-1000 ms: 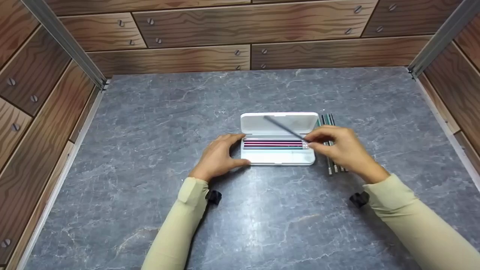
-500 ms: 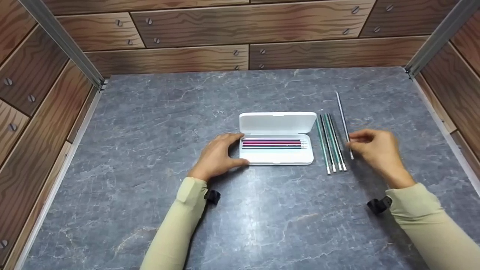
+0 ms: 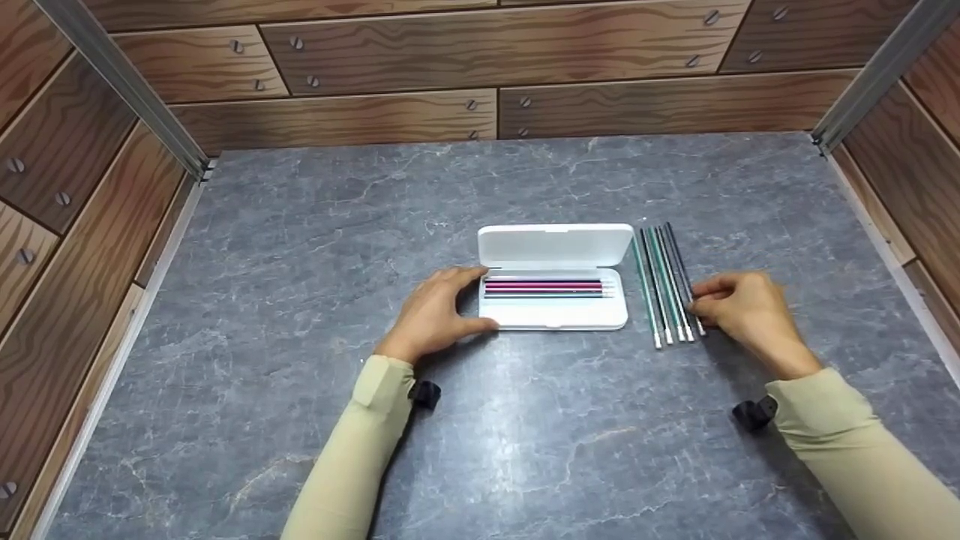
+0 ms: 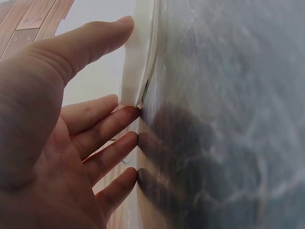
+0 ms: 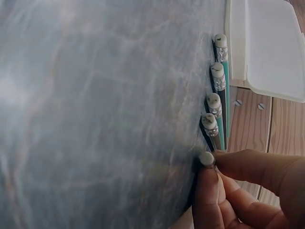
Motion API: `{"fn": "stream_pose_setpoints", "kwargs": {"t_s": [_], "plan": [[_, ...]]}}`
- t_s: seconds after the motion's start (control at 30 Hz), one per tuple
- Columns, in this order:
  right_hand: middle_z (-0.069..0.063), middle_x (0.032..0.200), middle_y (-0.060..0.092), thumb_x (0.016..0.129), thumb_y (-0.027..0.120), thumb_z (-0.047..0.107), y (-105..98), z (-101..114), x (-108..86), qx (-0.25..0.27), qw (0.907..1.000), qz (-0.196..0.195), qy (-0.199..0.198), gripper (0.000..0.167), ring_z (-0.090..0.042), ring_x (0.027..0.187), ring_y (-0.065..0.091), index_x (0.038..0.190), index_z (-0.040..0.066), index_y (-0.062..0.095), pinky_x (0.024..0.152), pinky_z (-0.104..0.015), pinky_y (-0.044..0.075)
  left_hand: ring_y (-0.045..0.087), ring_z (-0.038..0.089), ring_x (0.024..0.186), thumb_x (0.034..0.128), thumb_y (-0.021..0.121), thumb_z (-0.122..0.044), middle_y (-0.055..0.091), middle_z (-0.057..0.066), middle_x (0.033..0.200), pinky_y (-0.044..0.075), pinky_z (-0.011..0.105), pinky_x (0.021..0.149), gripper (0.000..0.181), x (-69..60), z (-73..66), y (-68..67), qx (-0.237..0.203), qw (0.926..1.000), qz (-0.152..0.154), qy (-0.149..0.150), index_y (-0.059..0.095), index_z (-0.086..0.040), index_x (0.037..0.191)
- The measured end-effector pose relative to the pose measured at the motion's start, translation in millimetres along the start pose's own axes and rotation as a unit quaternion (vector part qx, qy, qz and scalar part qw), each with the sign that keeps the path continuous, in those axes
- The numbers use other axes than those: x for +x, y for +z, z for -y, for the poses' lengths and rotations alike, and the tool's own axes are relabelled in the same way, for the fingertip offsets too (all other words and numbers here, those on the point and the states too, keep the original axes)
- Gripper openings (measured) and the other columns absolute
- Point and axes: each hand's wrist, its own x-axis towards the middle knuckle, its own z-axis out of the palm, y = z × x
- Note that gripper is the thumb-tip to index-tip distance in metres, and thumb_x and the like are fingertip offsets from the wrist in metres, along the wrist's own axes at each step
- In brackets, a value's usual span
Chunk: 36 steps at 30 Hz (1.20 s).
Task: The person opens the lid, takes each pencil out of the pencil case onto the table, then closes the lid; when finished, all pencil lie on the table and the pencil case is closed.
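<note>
A white pencil case (image 3: 553, 315) stands with its lid (image 3: 555, 246) raised, and several pencils (image 3: 544, 286) in purple, pink and teal lie lengthwise inside. My left hand (image 3: 435, 315) is at its left end, thumb by the front corner and forefinger by the back one. In the left wrist view the fingers (image 4: 102, 133) look nearly straight against the end of the case. My right hand (image 3: 750, 315) pinches a dark pencil (image 3: 679, 259) near its eraser end, between thumb and fingers. That pencil lies at the right side of a row of teal and dark pencils (image 3: 654, 285).
The row of pencils sits just right of the case, eraser ends toward me. Grey marbled tabletop (image 3: 337, 225) surrounds everything. Wood-patterned panels (image 3: 487, 52) wall in the back and sides, with metal posts (image 3: 124, 86) at the corners.
My right hand carried the dark pencil from above the case to the right of the row, then down and left beside the others. My left hand stayed in place.
</note>
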Motion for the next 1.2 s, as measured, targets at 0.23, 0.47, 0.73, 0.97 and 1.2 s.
{"fn": "stream_pose_setpoints", "kwargs": {"t_s": [0.23, 0.47, 0.73, 0.97, 1.2], "plan": [[-0.019, 0.102, 0.085, 0.098, 0.083, 0.011, 1.3, 1.1, -1.7, 0.011, 0.9999, 0.009, 0.004, 0.037, 0.001, 0.069, 0.072, 0.124, -0.014, 0.076, 0.063, -0.017, 0.063, 0.058, 0.036, 0.153, 0.0878, 0.094, -0.049, 0.066, 0.011, 0.161, 0.044, 0.058, 0.131, 0.088, -3.0, -3.6, -2.8, 0.004, 1.0000, 0.003, -0.005, 0.061, -0.016, 0.162], [-0.014, 0.100, 0.085, 0.098, 0.083, 0.014, 1.4, 2.4, -1.6, 0.005, 0.9999, 0.014, 0.007, 0.039, 0.000, 0.069, 0.073, 0.125, -0.013, 0.077, 0.063, -0.019, 0.063, 0.056, 0.036, 0.155, 0.0869, 0.095, -0.049, 0.064, 0.012, 0.163, 0.042, 0.059, 0.133, 0.091, -1.0, 1.4, -1.8, -0.003, 0.9999, 0.009, -0.013, 0.059, -0.017, 0.164], [-0.021, 0.102, 0.086, 0.100, 0.081, 0.016, -2.7, 13.1, -0.1, -0.023, 0.9995, -0.017, -0.011, 0.039, -0.001, 0.069, 0.073, 0.127, -0.011, 0.077, 0.060, -0.018, 0.059, 0.058, 0.035, 0.152, 0.0877, 0.095, -0.047, 0.067, 0.011, 0.160, 0.045, 0.057, 0.130, 0.087, -2.4, -2.9, -2.8, 0.005, 1.0000, -0.001, -0.002, 0.062, -0.014, 0.160], [-0.021, 0.107, 0.086, 0.097, 0.082, 0.017, 5.8, 41.5, 3.5, -0.063, 0.9925, -0.074, -0.075, 0.029, -0.003, 0.078, 0.066, 0.120, 0.000, 0.084, 0.066, -0.010, 0.047, 0.057, 0.036, 0.154, 0.0879, 0.095, -0.049, 0.065, 0.014, 0.162, 0.043, 0.058, 0.132, 0.089, -0.8, -2.6, -3.8, -0.009, 0.9999, 0.008, -0.006, 0.060, -0.014, 0.162], [-0.021, 0.109, 0.086, 0.097, 0.084, 0.009, 27.4, 71.6, 5.4, -0.022, 0.9842, -0.056, -0.167, 0.021, -0.011, 0.089, 0.074, 0.117, 0.001, 0.085, 0.073, -0.003, 0.048, 0.057, 0.034, 0.154, 0.0848, 0.095, -0.054, 0.065, 0.009, 0.162, 0.043, 0.059, 0.131, 0.092, 3.0, 6.5, 3.4, -0.005, 1.0000, 0.000, -0.001, 0.060, -0.018, 0.162]]}}
